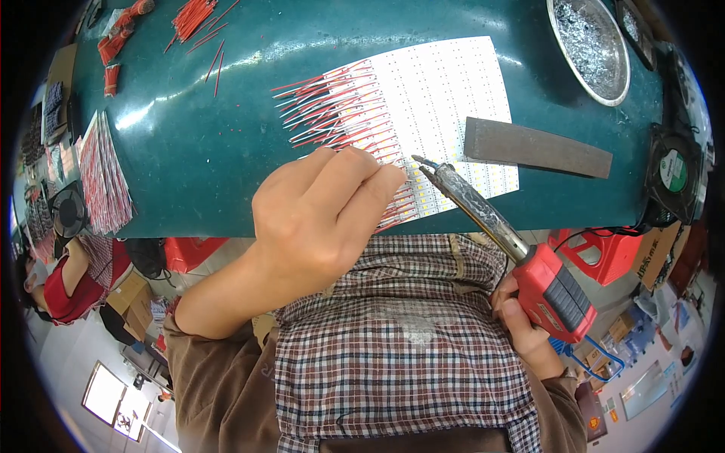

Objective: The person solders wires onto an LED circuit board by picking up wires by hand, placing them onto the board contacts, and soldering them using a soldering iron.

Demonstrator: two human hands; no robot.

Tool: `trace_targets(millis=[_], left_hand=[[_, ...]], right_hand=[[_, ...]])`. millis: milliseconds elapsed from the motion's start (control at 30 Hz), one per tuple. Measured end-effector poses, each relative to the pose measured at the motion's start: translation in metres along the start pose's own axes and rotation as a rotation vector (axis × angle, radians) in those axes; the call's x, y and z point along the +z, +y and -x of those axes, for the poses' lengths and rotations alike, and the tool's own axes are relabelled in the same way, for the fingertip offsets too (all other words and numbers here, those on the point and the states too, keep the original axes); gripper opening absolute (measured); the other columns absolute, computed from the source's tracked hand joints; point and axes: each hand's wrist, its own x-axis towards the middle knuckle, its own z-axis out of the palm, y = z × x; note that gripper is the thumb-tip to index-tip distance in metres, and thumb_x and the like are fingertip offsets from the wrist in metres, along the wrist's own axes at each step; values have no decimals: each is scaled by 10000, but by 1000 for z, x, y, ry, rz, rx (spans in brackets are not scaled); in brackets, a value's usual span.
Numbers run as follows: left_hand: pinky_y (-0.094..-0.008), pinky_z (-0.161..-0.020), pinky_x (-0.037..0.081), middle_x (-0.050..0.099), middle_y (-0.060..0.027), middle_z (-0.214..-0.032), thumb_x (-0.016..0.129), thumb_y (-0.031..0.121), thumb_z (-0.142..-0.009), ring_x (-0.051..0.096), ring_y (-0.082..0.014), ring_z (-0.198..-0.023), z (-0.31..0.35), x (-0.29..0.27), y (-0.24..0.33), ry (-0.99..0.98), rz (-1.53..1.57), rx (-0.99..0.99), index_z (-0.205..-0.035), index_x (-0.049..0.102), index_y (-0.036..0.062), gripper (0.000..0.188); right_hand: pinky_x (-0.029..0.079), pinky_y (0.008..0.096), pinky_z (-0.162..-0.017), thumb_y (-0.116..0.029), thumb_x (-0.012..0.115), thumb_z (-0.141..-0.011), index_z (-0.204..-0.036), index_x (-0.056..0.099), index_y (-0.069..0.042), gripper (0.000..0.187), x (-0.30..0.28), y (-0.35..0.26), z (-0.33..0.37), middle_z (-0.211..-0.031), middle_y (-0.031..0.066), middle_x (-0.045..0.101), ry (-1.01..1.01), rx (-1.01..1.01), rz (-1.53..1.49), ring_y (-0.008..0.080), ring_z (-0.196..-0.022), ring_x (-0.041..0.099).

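Left hand [325, 211] curls over the near left part of the white board sheet [445, 83]; fingertips partly hidden, so I cannot tell whether it pinches anything. Right hand [521, 321] grasps the red soldering iron [555, 291], tip pointing left beside the left hand. Sheet lies on the green table [189, 177], red and white wires [321, 113] at its left edge, dark bar [536, 147] overlapping its right side. Metal bowl [626, 79] stands beyond.
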Motion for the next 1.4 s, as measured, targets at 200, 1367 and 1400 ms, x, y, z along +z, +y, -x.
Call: trace_targets(millis=[200,1367,1400], left_hand=[[-300,-514,457,611,-54,-806,811,-48,-677,608,-192,-658,1,1,-2,19,-18,-1,-994,753,11,327],[-290,-487,426,592,-39,-776,794,-47,-667,582,-170,-629,1,3,0,9,-90,9,-980,770,15,320],[-287,-490,432,595,-41,-779,796,-51,-672,586,-171,-633,0,4,0,14,-81,-1,-982,767,16,318]], right_hand=[[452,305,-653,-239,665,-960,-975,575,5,261,6,-5,0,-810,73,559,-16,33,-74,156,-711,531],[487,319,-652,-141,702,-895,-954,617,-18,161,4,-2,0,-788,83,609,-26,27,-63,189,-676,582],[441,310,-641,-200,667,-951,-960,527,-18,230,4,-1,0,-798,95,541,-51,42,-90,167,-673,497]])
